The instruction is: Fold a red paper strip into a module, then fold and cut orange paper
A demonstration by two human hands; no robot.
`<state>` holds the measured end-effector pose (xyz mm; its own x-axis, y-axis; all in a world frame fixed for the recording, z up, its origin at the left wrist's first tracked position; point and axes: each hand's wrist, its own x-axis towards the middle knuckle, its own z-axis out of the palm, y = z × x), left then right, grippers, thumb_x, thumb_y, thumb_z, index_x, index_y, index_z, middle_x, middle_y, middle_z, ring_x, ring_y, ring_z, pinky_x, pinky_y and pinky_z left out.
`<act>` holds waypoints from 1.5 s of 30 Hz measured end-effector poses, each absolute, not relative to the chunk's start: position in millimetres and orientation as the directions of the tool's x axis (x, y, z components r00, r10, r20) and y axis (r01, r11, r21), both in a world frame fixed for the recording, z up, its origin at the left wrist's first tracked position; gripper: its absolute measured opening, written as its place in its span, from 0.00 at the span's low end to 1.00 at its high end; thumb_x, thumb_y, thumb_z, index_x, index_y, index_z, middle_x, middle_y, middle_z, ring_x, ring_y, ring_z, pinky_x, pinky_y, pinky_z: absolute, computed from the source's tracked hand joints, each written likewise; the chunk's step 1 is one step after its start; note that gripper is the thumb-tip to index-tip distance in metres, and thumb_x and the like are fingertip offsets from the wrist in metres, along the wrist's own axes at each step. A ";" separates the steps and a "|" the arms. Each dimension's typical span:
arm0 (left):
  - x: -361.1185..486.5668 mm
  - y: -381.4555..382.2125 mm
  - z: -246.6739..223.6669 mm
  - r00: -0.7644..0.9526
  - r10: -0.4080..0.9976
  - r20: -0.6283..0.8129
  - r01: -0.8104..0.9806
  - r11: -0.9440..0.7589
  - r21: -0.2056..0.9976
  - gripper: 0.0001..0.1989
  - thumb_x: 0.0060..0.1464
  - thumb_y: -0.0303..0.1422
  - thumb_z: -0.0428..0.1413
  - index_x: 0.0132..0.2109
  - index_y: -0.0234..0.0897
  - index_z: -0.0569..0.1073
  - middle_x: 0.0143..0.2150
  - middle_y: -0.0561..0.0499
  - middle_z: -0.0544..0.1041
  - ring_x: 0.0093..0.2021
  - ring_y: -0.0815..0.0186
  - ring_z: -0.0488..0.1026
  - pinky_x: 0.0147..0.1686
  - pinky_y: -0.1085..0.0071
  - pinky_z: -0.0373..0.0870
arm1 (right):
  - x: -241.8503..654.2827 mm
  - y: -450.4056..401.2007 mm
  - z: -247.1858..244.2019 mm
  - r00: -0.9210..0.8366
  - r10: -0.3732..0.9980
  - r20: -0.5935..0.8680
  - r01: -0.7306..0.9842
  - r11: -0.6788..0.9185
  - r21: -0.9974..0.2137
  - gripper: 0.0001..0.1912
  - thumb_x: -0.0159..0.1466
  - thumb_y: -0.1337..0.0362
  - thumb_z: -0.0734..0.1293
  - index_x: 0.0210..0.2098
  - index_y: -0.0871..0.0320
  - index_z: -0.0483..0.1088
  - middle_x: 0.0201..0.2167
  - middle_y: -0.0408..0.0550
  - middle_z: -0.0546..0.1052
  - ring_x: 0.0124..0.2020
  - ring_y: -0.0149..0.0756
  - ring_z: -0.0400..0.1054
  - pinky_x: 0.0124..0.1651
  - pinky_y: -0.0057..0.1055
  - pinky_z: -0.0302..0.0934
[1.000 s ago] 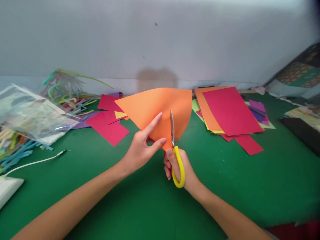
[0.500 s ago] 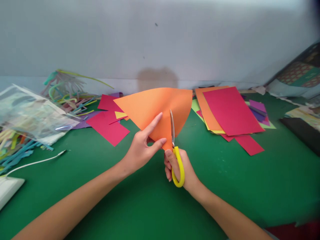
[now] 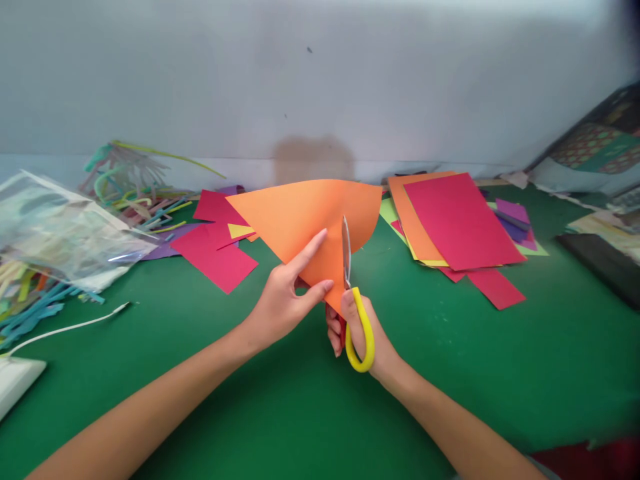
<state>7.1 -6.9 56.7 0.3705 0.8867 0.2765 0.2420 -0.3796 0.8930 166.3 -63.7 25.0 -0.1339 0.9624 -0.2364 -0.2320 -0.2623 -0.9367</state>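
Observation:
A sheet of orange paper [image 3: 295, 220] is held up over the table, bent, with its near corner pointing at me. My left hand [image 3: 287, 293] grips its near left edge, thumb and index finger lying on top and the other fingers hidden beneath. In my right hand [image 3: 367, 340] is a pair of scissors [image 3: 369, 343] with a yellow handle loop and a bit of red handle showing below. One metal blade lies over the paper, pointing away from me; the other blade is hidden under the sheet.
Red, orange and yellow paper sheets [image 3: 463, 220] are stacked at the right, near a black flat object [image 3: 600, 267]. Red paper pieces [image 3: 215, 257] lie at the left. Farther left are a clear plastic bag [image 3: 75, 227], coloured pipe cleaners [image 3: 30, 300] and a white cable [image 3: 70, 327]. A wall stands behind.
The scissors' handles have spread apart, with the yellow loop shifting slightly right and the red handle coming into view. The paper's right side hangs less low. My left hand has barely moved.

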 end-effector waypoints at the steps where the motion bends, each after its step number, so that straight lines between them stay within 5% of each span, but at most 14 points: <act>1: 7.4 -7.1 56.4 0.378 0.885 0.272 0.244 -0.378 0.893 0.38 0.64 0.36 0.62 0.76 0.50 0.57 0.55 0.48 0.81 0.26 0.72 0.73 0.26 0.74 0.77 | 166.6 -63.0 25.9 -0.134 0.964 -0.230 -0.230 -0.256 -0.939 0.38 0.60 0.24 0.61 0.27 0.55 0.61 0.16 0.34 0.61 0.12 0.25 0.59 0.13 0.24 0.57; 15: 8.5 -10.1 55.8 0.507 0.836 0.210 0.112 -0.305 0.946 0.39 0.67 0.35 0.59 0.78 0.48 0.52 0.36 0.52 0.85 0.31 0.59 0.84 0.32 0.65 0.85 | 176.0 -59.5 24.2 -0.150 0.981 -0.119 -0.086 -0.133 -0.987 0.39 0.68 0.28 0.52 0.26 0.56 0.65 0.14 0.42 0.67 0.15 0.30 0.63 0.20 0.26 0.59; 29: 7.0 -9.5 55.3 0.494 0.841 0.221 0.153 -0.334 0.930 0.38 0.64 0.37 0.62 0.76 0.50 0.58 0.50 0.48 0.84 0.28 0.65 0.79 0.24 0.71 0.79 | 178.1 -57.5 31.3 -0.125 0.990 -0.069 -0.119 -0.084 -0.989 0.36 0.69 0.29 0.53 0.33 0.56 0.68 0.21 0.43 0.70 0.21 0.33 0.66 0.24 0.28 0.62; 38: 10.1 -12.7 49.5 0.516 0.836 0.186 0.124 -0.287 0.950 0.38 0.65 0.39 0.61 0.77 0.52 0.56 0.66 0.44 0.74 0.43 0.55 0.84 0.37 0.64 0.85 | 177.9 -56.6 27.3 -0.096 0.990 -0.104 -0.154 -0.118 -0.981 0.35 0.67 0.28 0.56 0.32 0.55 0.67 0.19 0.40 0.68 0.17 0.32 0.64 0.22 0.29 0.62; 42: 8.9 -12.1 54.1 0.467 0.847 0.252 0.182 -0.371 0.911 0.30 0.68 0.40 0.57 0.74 0.49 0.62 0.73 0.47 0.66 0.65 0.49 0.73 0.56 0.59 0.79 | 180.4 -56.8 28.8 -0.058 0.994 -0.093 -0.076 -0.097 -0.992 0.35 0.67 0.28 0.56 0.30 0.55 0.67 0.17 0.41 0.68 0.18 0.33 0.64 0.21 0.29 0.60; 45: 8.0 -11.1 54.6 0.404 0.865 0.298 0.229 -0.411 0.882 0.21 0.73 0.38 0.51 0.69 0.48 0.71 0.69 0.49 0.72 0.68 0.54 0.70 0.63 0.60 0.71 | 180.7 -56.0 31.5 -0.042 0.995 -0.087 -0.057 -0.090 -0.994 0.35 0.67 0.28 0.56 0.29 0.54 0.66 0.17 0.41 0.67 0.18 0.32 0.63 0.21 0.29 0.60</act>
<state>8.0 -11.1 54.6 0.4038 0.8650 0.2979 0.2290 -0.4108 0.8825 180.7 -56.0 31.5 -0.0424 0.9953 -0.0872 -0.0571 -0.0896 -0.9943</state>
